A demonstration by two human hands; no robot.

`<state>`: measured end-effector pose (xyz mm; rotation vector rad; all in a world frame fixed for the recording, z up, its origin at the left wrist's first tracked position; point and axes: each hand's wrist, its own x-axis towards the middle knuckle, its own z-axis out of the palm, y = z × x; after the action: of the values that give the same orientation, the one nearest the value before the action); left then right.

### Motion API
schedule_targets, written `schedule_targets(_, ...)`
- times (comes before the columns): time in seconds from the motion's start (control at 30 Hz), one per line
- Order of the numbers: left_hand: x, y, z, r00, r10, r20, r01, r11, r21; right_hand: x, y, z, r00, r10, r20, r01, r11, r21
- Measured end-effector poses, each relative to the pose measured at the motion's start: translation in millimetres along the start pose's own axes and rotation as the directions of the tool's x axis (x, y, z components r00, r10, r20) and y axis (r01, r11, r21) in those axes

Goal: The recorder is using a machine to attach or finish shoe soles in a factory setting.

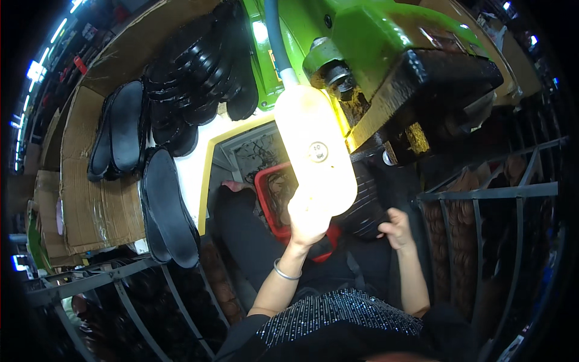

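My left hand (309, 224) is up against the lower end of a glowing white lamp (310, 120); glare washes out its fingers, and what they hold cannot be made out. A ridged black piece (366, 202), like a shoe sole, lies between my hands above my lap. At its right edge is my right hand (395, 229), with curled fingers and the thumb close to them; anything pinched there is too dark to tell. To the left, black shoe soles (169, 205) overlap on the edge of a white surface, with more soles (199, 66) stacked behind them.
A green machine (386, 36) with a heavy dark head (434, 90) stands at the upper right. Below the lamp sits a red basket (260, 196). A cardboard box (99, 217) is at left. Metal racks (494, 192) holding soles flank me on both sides.
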<state>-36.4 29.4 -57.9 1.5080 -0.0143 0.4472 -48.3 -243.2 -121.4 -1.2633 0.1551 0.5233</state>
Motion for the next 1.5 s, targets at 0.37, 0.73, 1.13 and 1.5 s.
schedule_targets(0.37, 39.2, 48.1, -23.5, 0.998, 0.041, 0.051, -0.048, 0.989, 0.143, 63.8, -177.9, 30.4, 0.857, -0.499, -0.126, 0.481, 0.864, -0.150)
schedule_targets(0.73, 14.6, 35.3, -124.9, 0.939, -0.282, -0.198, 0.173, 0.882, -0.438, 55.5, -148.8, 136.1, 0.911, -0.387, 0.146, 0.404, 0.907, -0.119)
schedule_targets(1.13, -67.5, -32.9, -39.0, 0.796, -0.572, 0.198, 0.588, 0.809, -0.030, 52.0, -139.1, 172.8, 0.764, -0.620, 0.177, 0.603, 0.590, -0.537)
schedule_targets(1.5, -29.9, 129.1, -124.2, 0.927, -0.190, -0.325, 0.292, -0.181, 0.939, 31.8, -244.0, 79.0, 0.083, -0.928, 0.364, 0.670, -0.218, -0.710)
